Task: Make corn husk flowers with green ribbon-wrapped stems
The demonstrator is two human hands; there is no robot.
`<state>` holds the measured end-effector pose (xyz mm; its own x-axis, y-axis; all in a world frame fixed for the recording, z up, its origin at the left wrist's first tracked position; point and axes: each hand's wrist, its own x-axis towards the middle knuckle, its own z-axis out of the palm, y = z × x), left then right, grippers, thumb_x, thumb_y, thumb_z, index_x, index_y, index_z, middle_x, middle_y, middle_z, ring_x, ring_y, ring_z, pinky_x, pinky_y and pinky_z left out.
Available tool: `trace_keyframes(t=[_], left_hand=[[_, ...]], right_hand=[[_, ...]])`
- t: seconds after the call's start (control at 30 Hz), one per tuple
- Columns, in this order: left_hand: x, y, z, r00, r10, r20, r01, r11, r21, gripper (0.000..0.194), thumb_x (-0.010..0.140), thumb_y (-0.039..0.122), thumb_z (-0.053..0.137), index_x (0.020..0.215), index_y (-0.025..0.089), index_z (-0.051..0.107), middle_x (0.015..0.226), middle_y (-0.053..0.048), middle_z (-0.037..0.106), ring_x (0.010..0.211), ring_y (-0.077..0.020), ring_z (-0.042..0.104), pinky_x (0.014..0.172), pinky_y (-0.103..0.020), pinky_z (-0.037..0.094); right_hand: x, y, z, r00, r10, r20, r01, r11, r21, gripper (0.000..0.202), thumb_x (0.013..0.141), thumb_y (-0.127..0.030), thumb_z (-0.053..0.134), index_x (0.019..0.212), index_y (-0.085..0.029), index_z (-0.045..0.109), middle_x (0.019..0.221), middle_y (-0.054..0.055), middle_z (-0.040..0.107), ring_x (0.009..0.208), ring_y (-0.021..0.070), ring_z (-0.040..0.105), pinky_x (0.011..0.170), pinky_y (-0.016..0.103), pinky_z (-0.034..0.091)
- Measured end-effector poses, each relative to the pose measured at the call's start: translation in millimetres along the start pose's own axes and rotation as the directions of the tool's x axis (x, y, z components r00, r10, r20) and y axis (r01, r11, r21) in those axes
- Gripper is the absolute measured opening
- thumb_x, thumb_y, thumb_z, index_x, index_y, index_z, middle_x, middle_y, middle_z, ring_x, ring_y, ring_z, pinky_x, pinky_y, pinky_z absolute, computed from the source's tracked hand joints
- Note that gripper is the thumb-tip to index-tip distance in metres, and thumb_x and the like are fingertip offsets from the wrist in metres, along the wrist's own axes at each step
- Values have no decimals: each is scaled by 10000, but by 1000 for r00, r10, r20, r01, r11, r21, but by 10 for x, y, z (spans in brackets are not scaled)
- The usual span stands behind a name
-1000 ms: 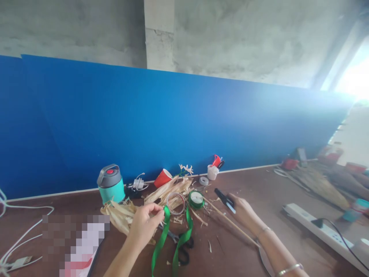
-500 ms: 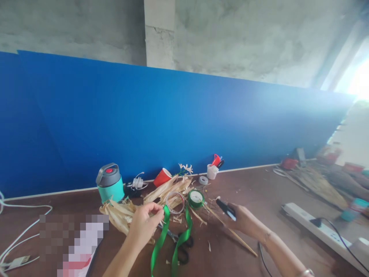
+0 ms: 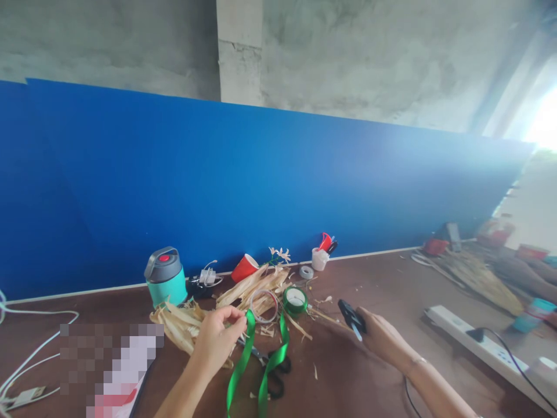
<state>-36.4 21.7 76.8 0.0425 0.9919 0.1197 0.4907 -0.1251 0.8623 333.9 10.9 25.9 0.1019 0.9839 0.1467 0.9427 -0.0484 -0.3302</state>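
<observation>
My left hand [image 3: 221, 337] is closed in a pinch on the end of a green ribbon [image 3: 242, 366], whose two lengths hang toward the near side. Beside it lie a clear tape ring [image 3: 264, 306] and a green ribbon roll [image 3: 295, 301]. Black-handled scissors [image 3: 277, 383] rest on the table partly behind the ribbon. In my right hand [image 3: 378, 332] is a black tool [image 3: 351, 316] with a pale tip pointing down; exactly what it is I cannot make out. A thin stick [image 3: 328, 317] lies to the left of that tool. Dried husks [image 3: 256, 285] are spread behind my left hand.
Along the blue partition [image 3: 278, 186] stand a teal flask [image 3: 167, 283], a tipped red cup [image 3: 245, 268] and a white cup [image 3: 319, 259] of tools. A power strip [image 3: 470, 342] lies at right, white cables [image 3: 39, 342] at left. Part of another person's arm shows far right.
My right hand has moved slightly right, away from the stick, and the black tool has turned with its pale tip downward. My left hand keeps its place on the ribbon.
</observation>
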Motion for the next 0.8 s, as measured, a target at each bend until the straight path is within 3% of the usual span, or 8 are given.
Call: trace_keyframes(t=[0.1, 0.17, 0.33, 0.43, 0.53, 0.67, 0.8], left_hand=[[11, -4, -4, 1000, -11, 27, 11, 1000, 1, 217, 707, 352, 523, 680, 181, 655, 647, -19, 687, 617, -197, 618, 597, -275, 440], [13, -8, 7, 999, -11, 32, 11, 1000, -15, 209, 705, 350, 536, 690, 182, 659, 660, -25, 699, 641, -205, 632, 611, -278, 448], [-4, -28, 47, 1000, -5, 11, 5, 999, -35, 218, 720, 353, 542, 705, 173, 665, 646, -24, 688, 608, -202, 620, 580, -282, 439], [-5, -43, 48, 1000, 9, 5, -9, 999, -36, 219, 724, 342, 538, 709, 170, 672, 652, -28, 686, 640, -216, 625, 600, -292, 445], [3, -40, 37, 1000, 17, -16, -18, 999, -27, 208, 713, 331, 546, 703, 169, 678, 689, -36, 694, 692, -227, 633, 656, -303, 452], [5, -16, 39, 999, 6, -34, -7, 1000, -20, 210, 706, 319, 546, 683, 166, 689, 675, -38, 695, 697, -229, 638, 655, -295, 451], [0, -11, 60, 999, -12, -53, 11, 1000, -15, 205, 697, 320, 553, 638, 179, 688, 628, -32, 693, 676, -227, 643, 608, -276, 448]], right_hand=[[64, -104, -17, 996, 17, -93, -12, 998, 59, 31, 699, -217, 533, 687, -207, 559, 595, 52, 649, 570, 219, 603, 528, 257, 375], [107, -238, -52, 984, 29, -176, -10, 994, 111, 112, 746, -291, 516, 710, -200, 570, 633, 63, 657, 571, 212, 591, 545, 268, 405], [87, -876, -25, 957, -13, -291, 94, 959, 266, 280, 846, -416, 442, 792, -190, 597, 775, 60, 670, 650, 180, 614, 570, 231, 463], [-21, -1351, 82, 924, -185, -335, 324, 843, 430, 175, 785, -338, 561, 717, -184, 609, 798, 55, 649, 612, 162, 601, 547, 229, 470], [-116, -1686, 192, 873, -372, -315, 485, 724, 490, 112, 775, -220, 559, 671, -183, 580, 793, 52, 619, 648, 154, 596, 607, 236, 486], [-163, -1817, 299, 812, -484, -327, 583, 637, 504, 112, 770, -147, 566, 665, -185, 563, 805, 53, 608, 680, 150, 592, 618, 234, 486], [-187, -1800, 339, 801, -503, -326, 596, 613, 518, 110, 773, -181, 608, 675, -192, 559, 797, 51, 600, 685, 153, 588, 614, 237, 489]])
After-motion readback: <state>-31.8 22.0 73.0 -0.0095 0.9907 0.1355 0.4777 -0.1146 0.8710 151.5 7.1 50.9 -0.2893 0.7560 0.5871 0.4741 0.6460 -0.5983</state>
